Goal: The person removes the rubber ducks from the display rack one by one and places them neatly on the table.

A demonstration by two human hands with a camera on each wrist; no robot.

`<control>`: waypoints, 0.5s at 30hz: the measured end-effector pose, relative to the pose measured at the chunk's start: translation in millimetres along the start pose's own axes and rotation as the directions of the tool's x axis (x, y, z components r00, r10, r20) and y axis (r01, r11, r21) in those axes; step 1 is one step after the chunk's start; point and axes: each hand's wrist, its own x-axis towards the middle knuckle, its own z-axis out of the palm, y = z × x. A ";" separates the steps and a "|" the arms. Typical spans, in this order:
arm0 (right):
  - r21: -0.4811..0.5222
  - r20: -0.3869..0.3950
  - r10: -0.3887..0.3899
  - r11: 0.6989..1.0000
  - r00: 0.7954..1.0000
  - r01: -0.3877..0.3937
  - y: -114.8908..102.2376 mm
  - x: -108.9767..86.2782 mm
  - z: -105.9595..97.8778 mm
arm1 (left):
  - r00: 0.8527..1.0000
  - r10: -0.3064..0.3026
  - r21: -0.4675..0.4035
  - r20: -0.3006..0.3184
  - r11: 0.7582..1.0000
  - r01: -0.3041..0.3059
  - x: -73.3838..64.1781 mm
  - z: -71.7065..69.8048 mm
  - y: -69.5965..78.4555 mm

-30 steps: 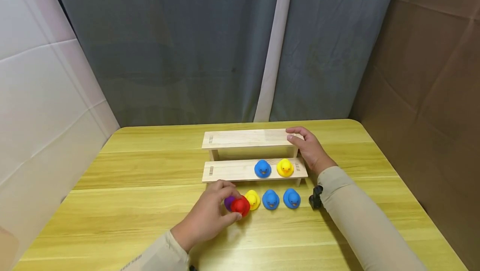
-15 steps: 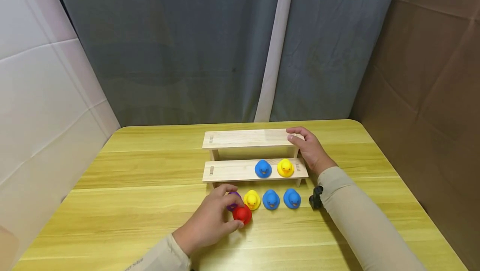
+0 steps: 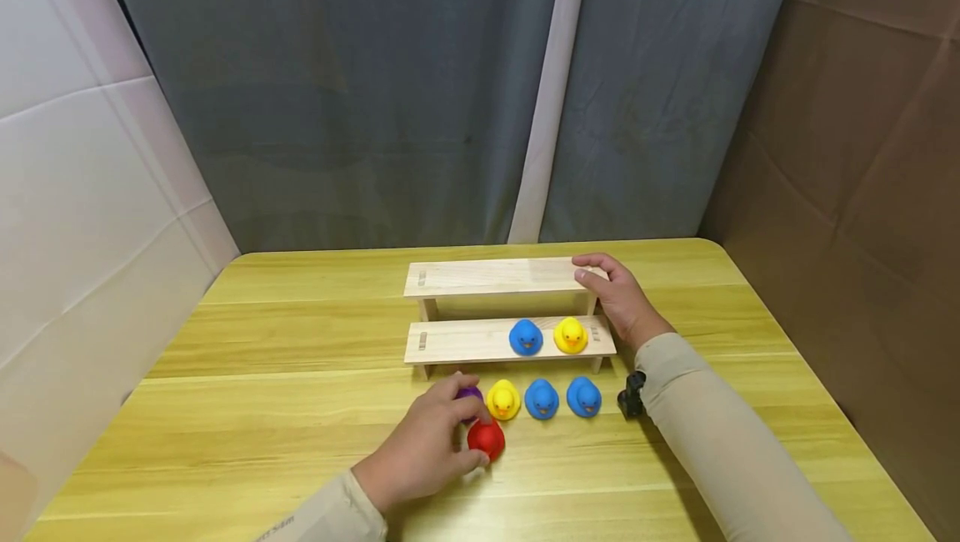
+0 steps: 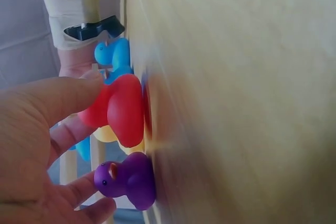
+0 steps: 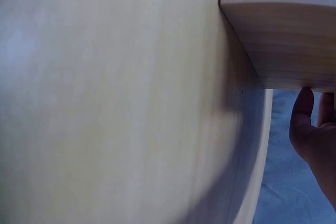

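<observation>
Between thumb and index finger, my left hand (image 3: 427, 442) pinches a red rubber duck (image 3: 486, 439) low over the table. Just behind it a purple rubber duck (image 4: 131, 181) stands on the table, partly hidden by my fingers in the head view; the other left fingers reach close to it. My right hand (image 3: 626, 300) holds the right end of the upper step of a two-step wooden stand (image 3: 487, 277). In the right wrist view, fingertips (image 5: 304, 100) touch the stand's edge.
A yellow duck (image 3: 503, 399) and two blue ducks (image 3: 542, 398) line the table before the stand. On the lower step sit another blue duck (image 3: 526, 338) and another yellow duck (image 3: 571, 335). A grey curtain (image 3: 360, 108) hangs behind the table.
My left hand has drawn the red duck a little nearer to me, away from the yellow and purple ducks. The right hand stays in place on the stand.
</observation>
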 end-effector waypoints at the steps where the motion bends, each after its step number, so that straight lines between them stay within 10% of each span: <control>1: -0.001 -0.001 -0.002 1.000 1.000 0.002 0.0 0.1 0.0 | 1.000 0.002 0.004 -0.002 1.000 -0.002 0.0 0.2 0.3; 15: -0.002 0.002 0.001 1.000 1.000 -0.001 0.2 -0.6 0.2 | 1.000 0.017 0.046 -0.012 0.999 -0.017 0.6 1.7 -0.8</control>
